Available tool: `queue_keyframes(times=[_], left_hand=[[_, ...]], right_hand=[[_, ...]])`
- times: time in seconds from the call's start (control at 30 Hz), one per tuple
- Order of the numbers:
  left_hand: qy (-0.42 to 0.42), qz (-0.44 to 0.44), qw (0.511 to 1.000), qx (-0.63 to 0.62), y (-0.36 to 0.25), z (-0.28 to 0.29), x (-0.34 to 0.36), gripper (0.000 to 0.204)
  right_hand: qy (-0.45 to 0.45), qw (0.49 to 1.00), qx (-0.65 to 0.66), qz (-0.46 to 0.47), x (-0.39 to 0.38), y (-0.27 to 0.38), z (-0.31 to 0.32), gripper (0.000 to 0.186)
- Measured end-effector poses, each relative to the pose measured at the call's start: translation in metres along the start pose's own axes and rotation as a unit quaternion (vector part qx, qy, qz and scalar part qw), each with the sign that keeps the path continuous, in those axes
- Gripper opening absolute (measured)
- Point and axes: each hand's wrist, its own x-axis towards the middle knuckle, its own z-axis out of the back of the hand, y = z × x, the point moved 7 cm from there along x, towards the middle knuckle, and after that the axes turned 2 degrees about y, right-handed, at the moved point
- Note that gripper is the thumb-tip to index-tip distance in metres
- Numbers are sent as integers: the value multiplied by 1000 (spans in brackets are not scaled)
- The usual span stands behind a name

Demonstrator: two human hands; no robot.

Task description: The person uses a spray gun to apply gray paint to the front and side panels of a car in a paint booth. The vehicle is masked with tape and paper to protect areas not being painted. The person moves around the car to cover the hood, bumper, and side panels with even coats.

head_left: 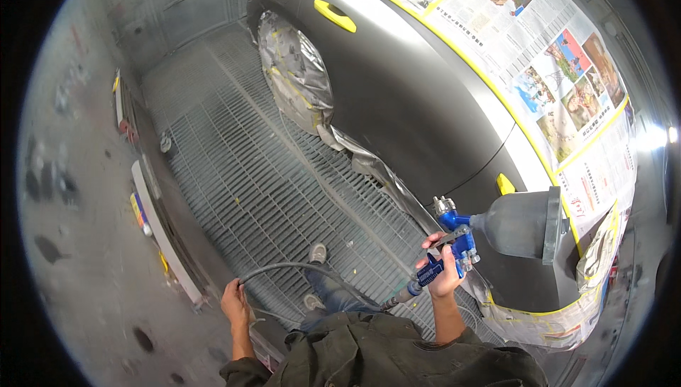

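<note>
My right hand [445, 273] is wrapped round the grip of a blue spray gun [463, 245], its fingers at the trigger. A grey paint cup [516, 224] is fixed to the gun, and a metal nozzle [444, 206] points up and away from me. My left hand [235, 303] is closed round a dark air hose [284, 266], which loops past my legs to the gun's handle. Beyond the gun stands a grey car body [397, 82], its door handles [335, 16] covered in yellow tape.
Newspaper [489, 18] edged with yellow tape masks the car's upper side. Crumpled silver film wraps the wheel [294, 71]. Slatted metal grating [234, 146] forms the floor under my shoes. Long trim pieces [167, 231] lean along the left wall [78, 195].
</note>
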Motion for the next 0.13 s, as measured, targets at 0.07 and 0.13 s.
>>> queue_keyframes(times=[0.07, 0.13], left_hand=[[2, -7, 1000, 2, 2, -3, 42, 20], [14, 0, 999, 34, 2, -1, 84, 21]], right_hand=[[-12, 1000, 26, -6, 27, -19, -17, 32], [-16, 1000, 23, -4, 53, -38, -36, 33]])
